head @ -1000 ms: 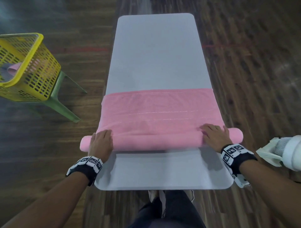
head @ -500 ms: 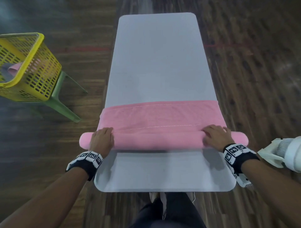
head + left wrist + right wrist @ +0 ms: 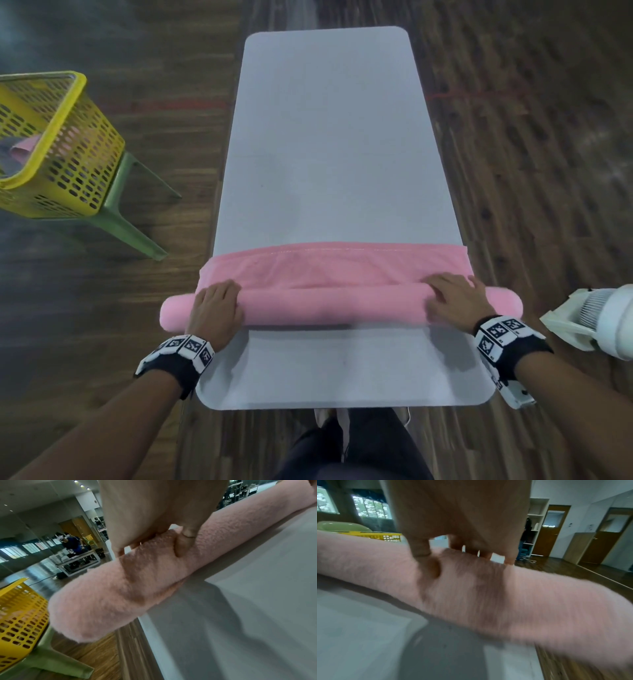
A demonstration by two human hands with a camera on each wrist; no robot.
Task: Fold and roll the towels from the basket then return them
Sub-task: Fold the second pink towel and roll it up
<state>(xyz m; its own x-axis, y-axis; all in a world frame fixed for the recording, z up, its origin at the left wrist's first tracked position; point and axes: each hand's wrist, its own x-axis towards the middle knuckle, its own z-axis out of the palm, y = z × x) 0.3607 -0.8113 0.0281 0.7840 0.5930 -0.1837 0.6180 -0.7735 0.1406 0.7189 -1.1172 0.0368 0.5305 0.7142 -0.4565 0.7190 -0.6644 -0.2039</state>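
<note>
Head view, step: the pink towel (image 3: 339, 305) lay across the grey table (image 3: 329, 154), rolled into a long tube on the near side, with only a short flat strip of it left beyond the roll; I judged the rolling nearly done.
Head view, hands: the left hand (image 3: 215, 308) sat over the roll near its left end, the right hand (image 3: 452, 296) near its right end, fingers draped over the top and lightly curved.
Head view, ends: both tips of the roll overhung the table edges.
Head view, basket: the yellow basket (image 3: 51, 147) stood well apart on the left, on a green stool (image 3: 130, 219), with something pink inside.
Head view, next move: it called for pushing both hands forward evenly so the last strip wound on straight, then carrying the roll to the basket.
Left wrist view: only here did the thumb (image 3: 184, 543) show, dug into the near face of the roll while the fingers curled over the far side, a real grip.
Right wrist view: blurred, yet the thumb (image 3: 428, 563) pressed the near side likewise and the fingertips (image 3: 485, 554) hooked over the top.
Right wrist view, limit: the flat strip was hidden behind the roll.
</note>
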